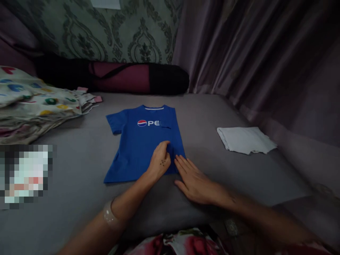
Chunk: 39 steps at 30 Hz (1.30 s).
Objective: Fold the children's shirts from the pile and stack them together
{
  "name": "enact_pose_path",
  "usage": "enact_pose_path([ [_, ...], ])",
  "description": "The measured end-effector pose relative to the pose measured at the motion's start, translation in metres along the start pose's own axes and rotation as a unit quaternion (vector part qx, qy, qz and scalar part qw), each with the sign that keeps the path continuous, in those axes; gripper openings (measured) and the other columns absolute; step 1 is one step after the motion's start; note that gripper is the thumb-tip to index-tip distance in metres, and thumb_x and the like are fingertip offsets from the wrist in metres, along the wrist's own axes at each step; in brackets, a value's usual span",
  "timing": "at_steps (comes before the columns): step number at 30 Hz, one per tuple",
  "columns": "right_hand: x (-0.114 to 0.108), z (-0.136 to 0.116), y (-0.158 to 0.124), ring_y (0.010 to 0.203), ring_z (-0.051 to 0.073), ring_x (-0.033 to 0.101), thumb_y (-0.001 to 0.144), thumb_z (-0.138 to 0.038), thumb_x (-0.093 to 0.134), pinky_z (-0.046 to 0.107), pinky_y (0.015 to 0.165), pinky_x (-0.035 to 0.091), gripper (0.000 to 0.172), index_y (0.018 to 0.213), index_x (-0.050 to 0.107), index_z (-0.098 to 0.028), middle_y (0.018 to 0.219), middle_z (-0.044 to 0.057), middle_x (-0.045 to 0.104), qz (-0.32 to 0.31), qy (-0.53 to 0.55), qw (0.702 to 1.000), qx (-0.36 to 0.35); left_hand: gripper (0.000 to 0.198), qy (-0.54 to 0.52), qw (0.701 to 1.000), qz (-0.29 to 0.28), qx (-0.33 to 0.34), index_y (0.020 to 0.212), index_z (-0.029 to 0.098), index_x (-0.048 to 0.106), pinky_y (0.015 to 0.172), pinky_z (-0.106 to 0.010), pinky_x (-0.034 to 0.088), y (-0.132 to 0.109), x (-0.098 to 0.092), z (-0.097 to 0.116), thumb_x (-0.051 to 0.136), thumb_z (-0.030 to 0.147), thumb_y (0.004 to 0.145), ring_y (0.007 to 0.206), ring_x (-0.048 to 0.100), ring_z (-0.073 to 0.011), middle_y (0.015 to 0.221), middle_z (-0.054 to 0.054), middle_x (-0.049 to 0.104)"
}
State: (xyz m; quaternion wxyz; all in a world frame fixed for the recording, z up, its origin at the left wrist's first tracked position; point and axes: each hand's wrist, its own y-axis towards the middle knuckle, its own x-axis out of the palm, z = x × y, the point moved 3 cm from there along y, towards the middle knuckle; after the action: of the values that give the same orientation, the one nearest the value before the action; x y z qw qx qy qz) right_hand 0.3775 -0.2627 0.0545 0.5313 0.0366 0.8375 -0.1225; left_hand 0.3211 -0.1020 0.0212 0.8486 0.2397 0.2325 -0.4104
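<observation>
A blue T-shirt with a round red, white and blue logo and the letters "PE" lies on the bed, its collar away from me. Its right side is folded inward over the front, and the sleeve there lies across the print. My left hand rests on the lower part of the shirt, fingers curled closed; whether cloth is pinched in them is hidden. Beside it, my right hand is open, fingers stretched out, the tips touching the lower right edge of the shirt.
A folded white cloth lies to the right on the grey bed sheet. At the left is a pile of patterned clothes. A long black and maroon bag lies along the wall. Purple curtains hang at the right.
</observation>
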Motion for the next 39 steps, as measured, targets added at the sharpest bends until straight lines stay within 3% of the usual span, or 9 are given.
enact_pose_path([
  [3,-0.030,-0.004,-0.004,0.140,0.027,0.038,0.088,-0.041,0.055,0.040,0.113,0.036,0.060,0.143,0.049,-0.018,0.150,0.012,0.042,-0.049,0.043,0.997,-0.029,0.042,0.010,1.000,0.003,0.021,0.124,0.013,0.052,0.103,-0.042,0.046,0.000,0.002,-0.001,0.037,0.006,0.085,0.118,0.056,-0.0230,0.121,-0.013,0.061],
  [6,-0.063,0.002,0.031,0.098,0.021,0.070,0.093,-0.037,0.047,0.031,0.086,0.053,0.031,0.104,0.074,-0.025,0.106,0.005,0.075,-0.089,0.142,0.986,-0.013,0.035,0.021,0.999,0.010,0.049,0.121,0.016,0.053,0.101,-0.044,0.047,-0.001,0.004,0.001,0.038,0.012,0.090,0.117,0.056,-0.0232,0.123,-0.013,0.061],
  [9,-0.085,0.018,0.103,0.077,0.017,0.070,0.095,-0.031,0.042,0.026,0.071,0.053,0.033,0.093,0.073,-0.018,0.087,0.004,0.075,0.023,0.195,0.980,0.023,0.028,0.037,0.996,0.008,0.080,0.117,0.017,0.055,0.101,-0.044,0.046,-0.001,0.006,0.006,0.041,0.020,0.094,0.119,0.054,-0.0242,0.126,-0.013,0.059],
  [12,-0.086,0.037,0.182,0.087,0.018,0.068,0.095,-0.025,0.044,0.026,0.079,0.050,0.029,0.101,0.071,-0.016,0.097,0.007,0.074,0.146,0.126,0.977,0.085,0.025,0.081,0.992,-0.024,0.092,0.113,0.018,0.058,0.102,-0.046,0.046,-0.003,0.006,0.012,0.043,0.027,0.096,0.122,0.053,-0.0259,0.128,-0.013,0.058],
  [15,-0.076,0.044,0.239,0.112,0.023,0.061,0.095,-0.024,0.046,0.029,0.093,0.046,0.029,0.114,0.067,-0.016,0.117,0.011,0.068,0.174,0.038,0.970,0.166,0.027,0.125,0.985,-0.058,0.102,0.116,0.018,0.058,0.103,-0.049,0.045,-0.005,0.006,0.015,0.044,0.032,0.096,0.128,0.049,-0.0287,0.133,-0.014,0.056],
  [18,-0.065,0.042,0.268,0.118,0.029,0.057,0.093,-0.028,0.051,0.035,0.095,0.046,0.039,0.127,0.056,-0.011,0.131,0.019,0.057,0.186,-0.005,0.954,0.237,0.030,0.143,0.980,-0.078,0.115,0.118,0.017,0.056,0.106,-0.050,0.043,-0.007,0.007,0.016,0.048,0.032,0.094,0.132,0.045,-0.0296,0.136,-0.015,0.054],
  [26,-0.051,0.037,0.282,0.114,0.030,0.060,0.098,-0.017,0.036,0.040,0.092,0.047,0.036,0.129,0.052,-0.006,0.127,0.026,0.056,0.207,-0.010,0.938,0.277,0.033,0.162,0.976,-0.092,0.117,0.123,0.014,0.054,0.107,-0.050,0.042,-0.007,0.007,0.016,0.046,0.027,0.093,0.131,0.045,-0.0305,0.136,-0.017,0.053],
  [33,-0.060,0.040,0.272,0.114,0.027,0.062,0.095,-0.004,0.033,0.039,0.096,0.046,0.038,0.123,0.058,-0.009,0.125,0.023,0.061,0.223,0.038,0.931,0.285,0.033,0.173,0.970,-0.077,0.153,0.124,0.018,0.052,0.104,-0.050,0.045,-0.006,0.007,0.015,0.047,0.026,0.093,0.129,0.048,-0.0292,0.135,-0.015,0.054],
  [39,-0.063,0.061,0.258,0.111,0.028,0.065,0.099,-0.024,0.038,0.040,0.092,0.052,0.031,0.121,0.058,-0.014,0.116,0.020,0.067,0.280,0.263,0.862,0.330,0.029,0.193,0.965,-0.070,0.162,0.121,0.019,0.054,0.102,-0.051,0.047,-0.006,0.009,0.015,0.045,0.025,0.094,0.126,0.050,-0.0299,0.133,-0.014,0.056],
])
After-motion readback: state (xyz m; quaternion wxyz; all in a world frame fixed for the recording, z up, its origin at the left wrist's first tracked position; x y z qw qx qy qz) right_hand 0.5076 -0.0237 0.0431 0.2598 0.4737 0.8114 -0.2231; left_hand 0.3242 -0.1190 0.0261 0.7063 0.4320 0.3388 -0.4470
